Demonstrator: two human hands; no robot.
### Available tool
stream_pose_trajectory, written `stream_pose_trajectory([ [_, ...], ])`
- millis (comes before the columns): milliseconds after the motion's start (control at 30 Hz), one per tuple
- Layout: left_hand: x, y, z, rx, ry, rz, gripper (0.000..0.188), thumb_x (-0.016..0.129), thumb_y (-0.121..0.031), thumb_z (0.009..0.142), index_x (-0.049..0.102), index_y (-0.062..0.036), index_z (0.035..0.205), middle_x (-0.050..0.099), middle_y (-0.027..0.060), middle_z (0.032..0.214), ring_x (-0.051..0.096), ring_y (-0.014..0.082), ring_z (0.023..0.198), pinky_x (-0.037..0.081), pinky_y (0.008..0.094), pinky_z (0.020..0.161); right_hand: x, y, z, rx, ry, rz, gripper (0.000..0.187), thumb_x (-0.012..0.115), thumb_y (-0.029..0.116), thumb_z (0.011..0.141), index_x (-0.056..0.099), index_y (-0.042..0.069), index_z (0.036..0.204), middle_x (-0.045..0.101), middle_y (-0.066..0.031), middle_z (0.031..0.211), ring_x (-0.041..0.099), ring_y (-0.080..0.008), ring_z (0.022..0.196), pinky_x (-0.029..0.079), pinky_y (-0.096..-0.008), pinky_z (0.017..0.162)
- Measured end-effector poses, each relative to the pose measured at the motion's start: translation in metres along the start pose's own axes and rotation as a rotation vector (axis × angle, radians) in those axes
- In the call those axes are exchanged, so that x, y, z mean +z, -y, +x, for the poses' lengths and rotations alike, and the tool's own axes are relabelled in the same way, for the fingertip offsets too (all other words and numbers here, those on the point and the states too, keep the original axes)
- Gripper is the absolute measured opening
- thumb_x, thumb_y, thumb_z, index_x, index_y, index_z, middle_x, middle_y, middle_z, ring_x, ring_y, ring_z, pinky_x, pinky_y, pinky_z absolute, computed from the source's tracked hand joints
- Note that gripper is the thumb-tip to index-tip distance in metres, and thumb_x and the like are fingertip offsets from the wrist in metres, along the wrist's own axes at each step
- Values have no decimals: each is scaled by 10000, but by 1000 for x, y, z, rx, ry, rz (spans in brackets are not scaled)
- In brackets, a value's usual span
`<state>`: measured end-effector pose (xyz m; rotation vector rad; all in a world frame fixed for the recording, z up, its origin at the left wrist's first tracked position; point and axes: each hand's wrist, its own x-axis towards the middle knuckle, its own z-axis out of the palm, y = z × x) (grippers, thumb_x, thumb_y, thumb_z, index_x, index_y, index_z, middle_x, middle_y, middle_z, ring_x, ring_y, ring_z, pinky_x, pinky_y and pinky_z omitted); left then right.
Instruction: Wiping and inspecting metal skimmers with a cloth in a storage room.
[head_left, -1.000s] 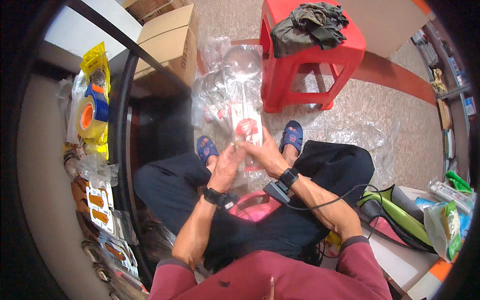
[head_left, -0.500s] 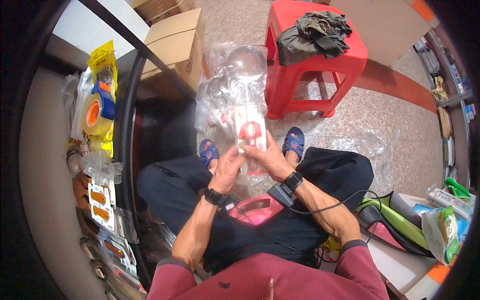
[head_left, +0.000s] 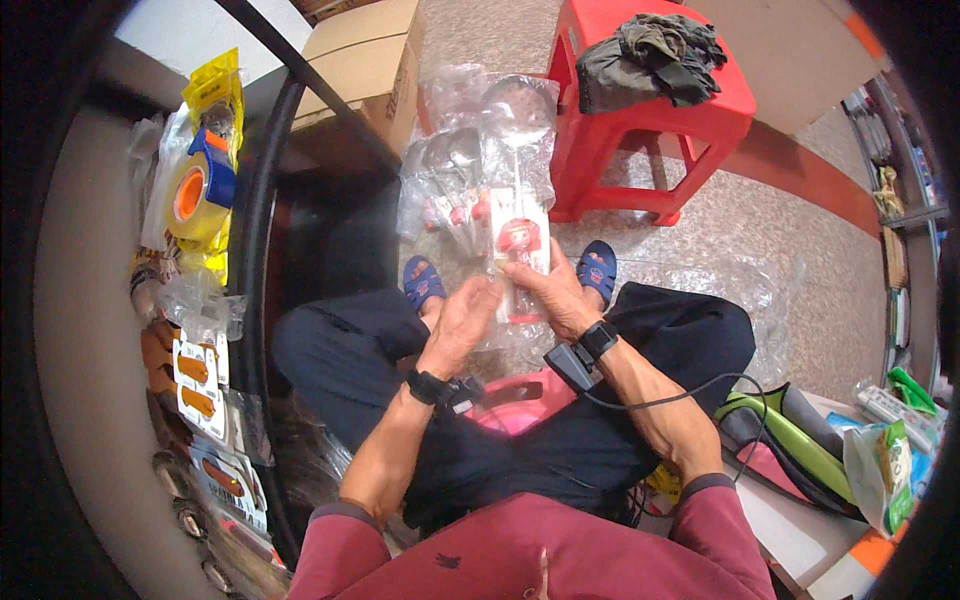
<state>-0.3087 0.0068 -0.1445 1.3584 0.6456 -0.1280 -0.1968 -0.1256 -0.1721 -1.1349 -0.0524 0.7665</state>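
Observation:
Between my knees, my right hand (head_left: 560, 298) grips the lower part of a clear plastic package, its thumb across the red-and-white card (head_left: 520, 237). Inside is a long-handled kitchen utensil with a wide round head (head_left: 520, 100), pointing away from me. My left hand (head_left: 465, 315) is closed beside the card's lower left edge, its fingers curled and slightly blurred. What its fingertips hold, if anything, is hidden. Left of the card lie more bagged ladle-like utensils (head_left: 455, 160) with red-and-white labels.
A red plastic stool (head_left: 640, 130) with a dark crumpled cloth (head_left: 655, 60) stands far right. At left are a cardboard box (head_left: 355, 60), a black frame and a tape roll (head_left: 200, 195). Clear plastic (head_left: 750, 300) lies on the floor. A pink object (head_left: 520, 400) is below my hands.
My left hand has drawn slightly apart from my right thumb. The right hand and the package have shifted a little to the right in the picture, as the whole view has moved.

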Motion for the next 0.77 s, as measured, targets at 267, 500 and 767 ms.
stream_pose_trajectory([
  [267, -4, 23, 11, 77, 134, -174, 220, 605, -206, 986, 590, -20, 1103, 658, 31, 1030, 600, 94, 933, 484, 271, 829, 5, 5, -2, 32, 67, 100, 564, 775, 167, 837, 482, 49, 1304, 610, -44, 1135, 582, -126, 982, 487, -279, 842],
  [500, 7, 12, 5, 180, 102, -282, 181, 598, -196, 986, 604, -47, 1088, 659, 8, 1005, 601, 82, 905, 479, 254, 822, 2, 7, 2, 58, 110, 25, 568, 711, 281, 920, 449, 65, 1375, 587, -58, 1214, 571, -135, 1056, 480, -310, 896],
  [767, -1, 21, 13, 197, 79, -84, 219, 614, -221, 975, 599, -46, 1104, 659, 7, 1011, 597, 79, 918, 479, 266, 839, -3, 8, 3, 120, 192, 200, 667, 536, 515, 983, 346, 119, 1485, 455, -26, 1434, 462, -152, 1285, 395, -342, 1067],
])
